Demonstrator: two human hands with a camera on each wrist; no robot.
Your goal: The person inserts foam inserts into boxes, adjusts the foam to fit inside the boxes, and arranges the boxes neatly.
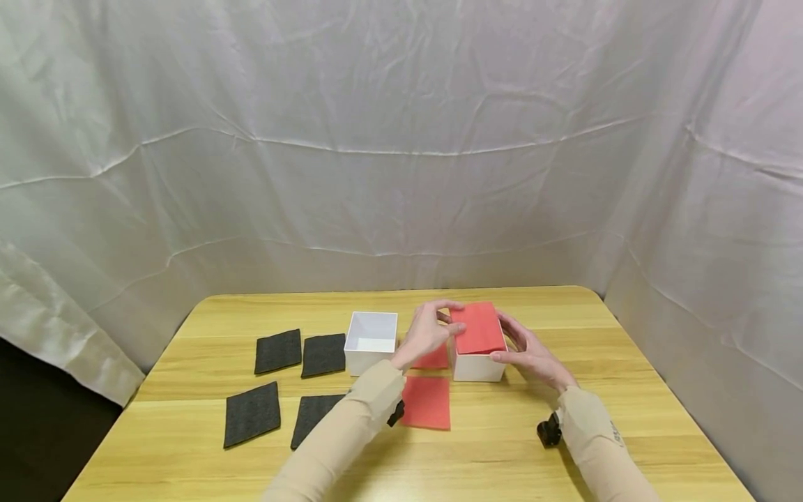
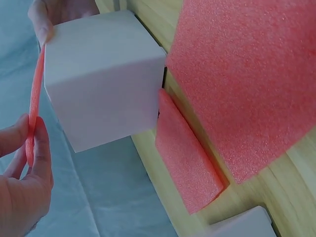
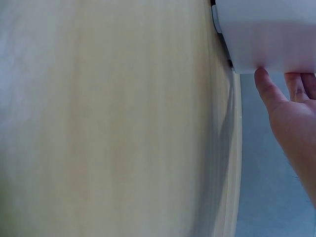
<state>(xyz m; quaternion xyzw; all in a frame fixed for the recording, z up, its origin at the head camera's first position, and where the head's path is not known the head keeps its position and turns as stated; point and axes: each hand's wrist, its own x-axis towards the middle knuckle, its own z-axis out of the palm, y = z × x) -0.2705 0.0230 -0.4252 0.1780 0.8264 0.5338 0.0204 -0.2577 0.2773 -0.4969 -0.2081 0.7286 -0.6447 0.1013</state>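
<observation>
My left hand pinches the left edge of a red foam sheet between thumb and fingers. That sheet lies over the top of a white box and covers its opening. In the left wrist view the sheet shows edge-on along the box's rim. My right hand grips the same box at its near right corner, thumb at the front rim and fingers along the right side. From the right wrist view, the thumb touches the box wall. What lies inside this box is hidden.
A second white box, uncovered, stands to the left. Between the boxes lies a red sheet, with another red sheet nearer. Several black sheets are spread on the left; my left sleeve partly hides one. Pale curtains surround the wooden table.
</observation>
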